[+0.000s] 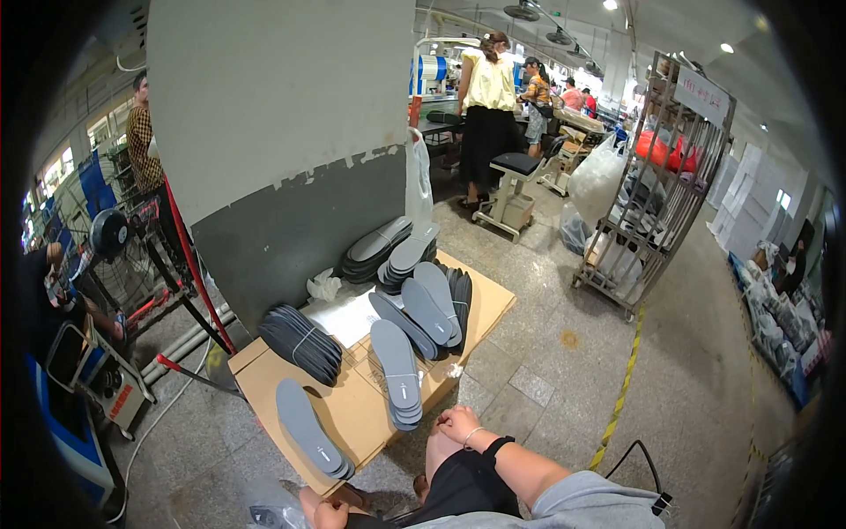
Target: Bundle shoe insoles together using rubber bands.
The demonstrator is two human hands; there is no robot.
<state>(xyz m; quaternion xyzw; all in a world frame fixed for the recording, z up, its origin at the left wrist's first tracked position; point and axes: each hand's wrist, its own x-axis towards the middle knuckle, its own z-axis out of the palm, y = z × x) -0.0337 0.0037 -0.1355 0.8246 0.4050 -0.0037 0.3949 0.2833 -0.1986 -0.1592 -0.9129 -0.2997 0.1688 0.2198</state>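
My right hand [460, 426], with a bracelet and a black band at the wrist, rests over my knee beside the box's near right corner. Its fingers are curled, and whatever may be in them is hidden. At the lower edge, my left hand [331, 514] is partly cut off, its fingers drawn together below the near stack of grey insoles [310, 428]. Another grey insole bundle [396, 372], tied with a thin band, lies closest to my right hand. More tied bundles, a dark one [301, 342] and grey ones [432, 304], lie on the cardboard box [256, 375]. Neither hand touches them.
A grey and white pillar [291, 212] stands behind the box. A tall metal rack cart [656, 189] with bags stands at right, near a yellow floor line [621, 397]. At left is a black fan [110, 234]. People work at the back.
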